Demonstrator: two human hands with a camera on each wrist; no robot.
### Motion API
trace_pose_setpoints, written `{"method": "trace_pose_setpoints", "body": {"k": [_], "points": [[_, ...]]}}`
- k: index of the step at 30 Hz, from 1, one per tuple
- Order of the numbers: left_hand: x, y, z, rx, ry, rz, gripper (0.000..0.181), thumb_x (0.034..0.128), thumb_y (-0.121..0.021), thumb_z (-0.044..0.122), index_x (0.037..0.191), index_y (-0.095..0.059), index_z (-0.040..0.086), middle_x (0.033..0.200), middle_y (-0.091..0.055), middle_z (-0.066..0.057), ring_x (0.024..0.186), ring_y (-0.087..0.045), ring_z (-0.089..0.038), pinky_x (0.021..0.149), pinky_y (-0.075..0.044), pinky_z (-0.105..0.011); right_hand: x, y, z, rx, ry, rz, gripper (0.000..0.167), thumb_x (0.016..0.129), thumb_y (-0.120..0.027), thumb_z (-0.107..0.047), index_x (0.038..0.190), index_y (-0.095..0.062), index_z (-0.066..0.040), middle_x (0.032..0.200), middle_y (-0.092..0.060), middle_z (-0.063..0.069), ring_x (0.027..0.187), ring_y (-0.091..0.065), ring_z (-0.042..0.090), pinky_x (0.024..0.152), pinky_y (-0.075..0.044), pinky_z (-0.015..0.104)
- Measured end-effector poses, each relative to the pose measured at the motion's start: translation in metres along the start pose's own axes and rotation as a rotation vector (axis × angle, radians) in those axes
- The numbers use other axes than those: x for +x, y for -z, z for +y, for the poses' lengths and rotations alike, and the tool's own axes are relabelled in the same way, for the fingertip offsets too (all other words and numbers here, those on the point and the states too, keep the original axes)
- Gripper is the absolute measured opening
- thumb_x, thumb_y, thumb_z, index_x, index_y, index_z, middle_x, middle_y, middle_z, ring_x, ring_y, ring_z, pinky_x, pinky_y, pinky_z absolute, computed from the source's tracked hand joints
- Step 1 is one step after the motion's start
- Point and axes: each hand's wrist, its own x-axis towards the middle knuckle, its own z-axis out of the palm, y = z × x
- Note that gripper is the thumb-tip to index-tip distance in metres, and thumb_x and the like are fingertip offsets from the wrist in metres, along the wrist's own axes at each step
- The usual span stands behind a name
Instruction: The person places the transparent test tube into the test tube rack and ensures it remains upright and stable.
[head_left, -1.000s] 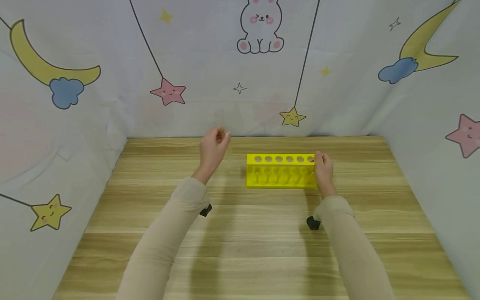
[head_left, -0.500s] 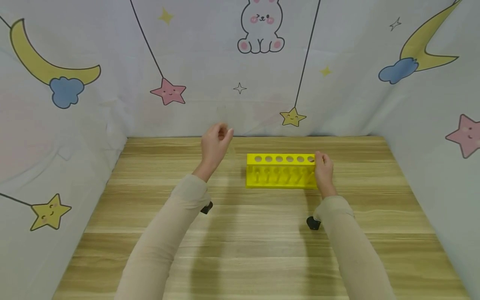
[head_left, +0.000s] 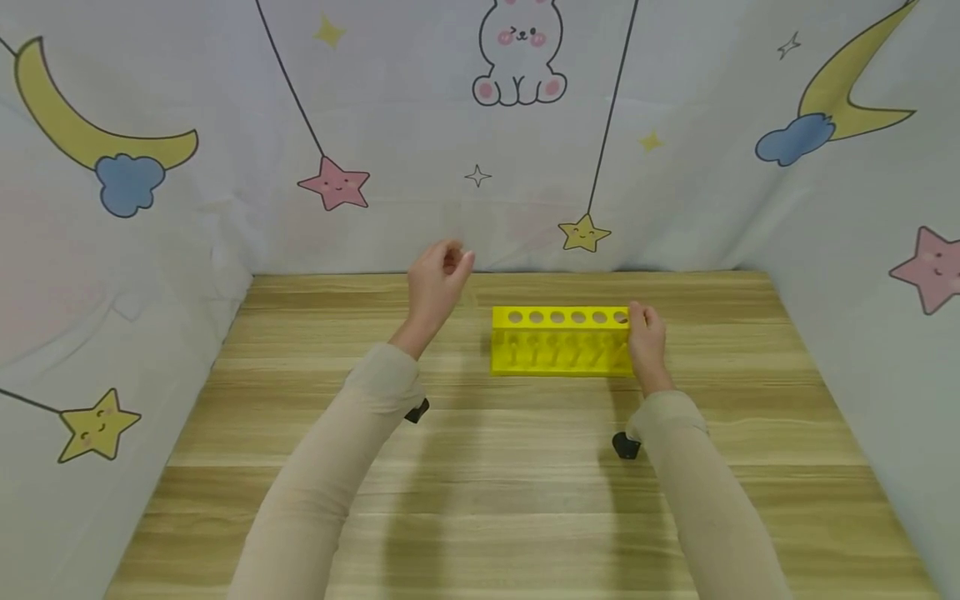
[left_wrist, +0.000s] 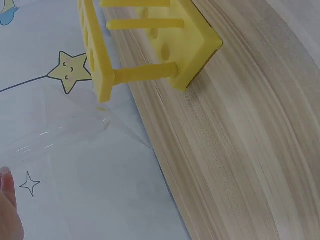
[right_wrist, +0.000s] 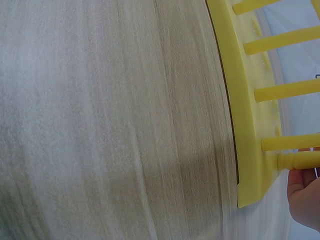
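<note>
A yellow test tube rack (head_left: 558, 327) stands upright on the wooden table, with a row of round holes along its top plate. My right hand (head_left: 647, 343) grips its right end; in the right wrist view the fingers (right_wrist: 304, 197) are by the end post. To the left of the rack, my left hand (head_left: 437, 287) is raised above the table and pinches a clear test tube (left_wrist: 60, 137). The tube is nearly invisible in the head view. In the left wrist view one of its ends lies near the rack's top corner, and most of the left hand is out of frame.
The wooden table (head_left: 525, 483) extends on all sides of the rack. Behind it and at both sides hangs a white cloth (head_left: 420, 125) printed with stars, moons and a rabbit. A small black wrist device (head_left: 626, 446) sits under the right cuff.
My left hand has shifted slightly right and farther from me with the tube, coming nearer the rack. The right hand and rack have stayed in place.
</note>
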Motion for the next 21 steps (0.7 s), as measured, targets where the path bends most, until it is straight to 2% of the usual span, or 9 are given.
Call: {"method": "trace_pose_setpoints", "body": {"k": [7, 21], "points": [[0.002, -0.005, 0.007, -0.020, -0.026, 0.002, 0.024, 0.0852, -0.056, 0.021, 0.095, -0.060, 0.000, 0.082, -0.061, -0.011, 0.077, -0.060, -0.019, 0.069, -0.052, -0.024, 0.002, -0.002, 0.001, 0.000, 0.005, 0.018, 0.029, 0.091, -0.037, -0.043, 0.083, -0.048, -0.018, 0.073, -0.043, -0.004, 0.051, -0.028, 0.005, 0.049, -0.029, 0.018], [0.003, -0.014, 0.013, -0.023, -0.026, -0.017, 0.024, 0.0850, -0.057, 0.022, 0.095, -0.060, 0.000, 0.083, -0.062, -0.009, 0.076, -0.059, -0.017, 0.067, -0.051, -0.020, 0.001, -0.003, -0.001, 0.012, -0.004, 0.020, 0.030, 0.092, -0.036, -0.043, 0.084, -0.047, -0.016, 0.076, -0.041, -0.004, 0.057, -0.031, 0.006, 0.054, -0.029, 0.018]]}}
